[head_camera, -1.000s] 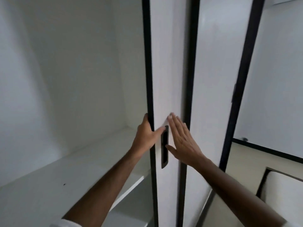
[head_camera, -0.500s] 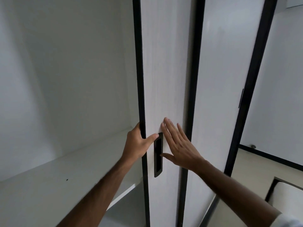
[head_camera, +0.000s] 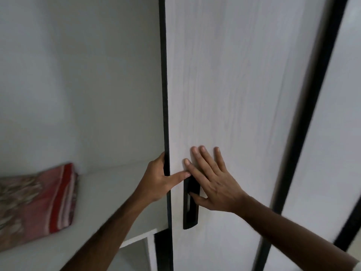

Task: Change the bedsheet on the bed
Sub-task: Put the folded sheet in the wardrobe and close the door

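A white sliding wardrobe door [head_camera: 234, 94] with a black edge stands partly slid aside. My left hand [head_camera: 158, 180] grips that black edge, fingers behind it and thumb across the front. My right hand [head_camera: 213, 182] presses flat on the door face with straight fingers, its thumb at the black recessed handle [head_camera: 190, 214]. Inside the wardrobe, a folded red patterned cloth [head_camera: 37, 202] lies on the white shelf [head_camera: 109, 196] at the left.
A second white door panel [head_camera: 332, 133] with a black frame stands to the right. The wardrobe's white back wall [head_camera: 78, 75] rises behind the shelf. A lower compartment [head_camera: 134, 255] shows under the shelf edge.
The view has swung left and closer, and the door's edge now sits further right. The folded red cloth on the shelf has come into sight. Both hands keep their hold on the door.
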